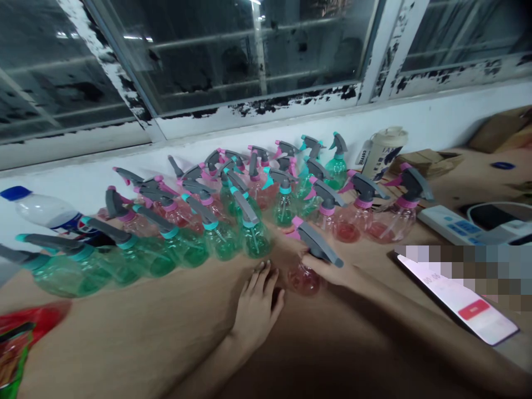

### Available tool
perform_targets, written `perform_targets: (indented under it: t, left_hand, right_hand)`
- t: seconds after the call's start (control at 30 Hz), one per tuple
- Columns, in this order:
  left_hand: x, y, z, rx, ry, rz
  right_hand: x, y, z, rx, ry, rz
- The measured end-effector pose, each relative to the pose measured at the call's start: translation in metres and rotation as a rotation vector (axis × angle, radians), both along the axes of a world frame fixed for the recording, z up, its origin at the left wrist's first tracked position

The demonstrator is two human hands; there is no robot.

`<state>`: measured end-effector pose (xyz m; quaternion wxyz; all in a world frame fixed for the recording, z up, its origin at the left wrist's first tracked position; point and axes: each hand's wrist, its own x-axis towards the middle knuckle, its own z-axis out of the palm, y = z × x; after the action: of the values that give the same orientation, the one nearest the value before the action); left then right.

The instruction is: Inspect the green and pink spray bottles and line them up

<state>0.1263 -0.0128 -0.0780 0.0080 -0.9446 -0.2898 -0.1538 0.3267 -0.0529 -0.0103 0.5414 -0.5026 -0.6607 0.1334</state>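
The pink bottle (305,281), nearly upright, its head (316,243) slanting from ten to four o'clock, is gripped below that head by the right hand (328,270) from four, while the left hand (255,308) rests empty, fingers spread, on the table (128,343) at eight, a green bottle (256,247) at ten.

Wide window (233,61) across far side, several dark glass panes. White window frame (178,126), paint worn and patchy, blackish blotches along lower rail and uprights. Pale crossing bars visible through or in glass; cannot tell which. Short bright light streaks (139,39) on panes. Below, plain white wall (453,113). Light-brown wood-toned table (124,338) against wall. Lighting dim, near part of tabletop in deep shadow.
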Motion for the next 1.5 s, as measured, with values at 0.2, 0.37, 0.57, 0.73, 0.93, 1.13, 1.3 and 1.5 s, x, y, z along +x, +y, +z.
perform_targets:
  t: [0.2, 0.37, 0.57, 0.73, 0.93, 1.13, 1.3, 1.5]
  left_hand:
    - [-0.002, 0.000, -0.001, 0.009, 0.016, -0.009]
    - [-0.002, 0.000, 0.000, 0.008, 0.034, -0.008]
    - [-0.002, 0.001, -0.002, 0.020, 0.023, -0.020]
    - [-0.001, 0.001, -0.001, 0.019, 0.017, -0.019]
    - [-0.001, 0.001, 0.000, 0.015, 0.015, -0.022]
    - [-0.001, 0.001, 0.002, 0.023, 0.011, -0.023]
    - [-0.001, 0.001, 0.002, 0.024, 0.018, -0.023]
    - [-0.001, 0.001, 0.003, 0.005, 0.031, -0.020]
  right_hand:
    - [0.000, -0.001, 0.002, 0.011, -0.023, -0.016]
    - [0.000, -0.004, 0.006, 0.000, -0.043, -0.011]
    - [-0.002, -0.012, 0.015, -0.028, -0.053, -0.012]
    - [-0.003, -0.013, 0.019, -0.040, -0.047, -0.017]
    - [0.000, -0.015, 0.017, -0.099, -0.062, 0.002]
    - [0.000, -0.014, 0.016, -0.094, -0.054, 0.044]
    - [0.000, -0.012, 0.013, -0.089, -0.017, 0.056]
    - [-0.006, -0.018, 0.015, -0.100, 0.027, 0.029]
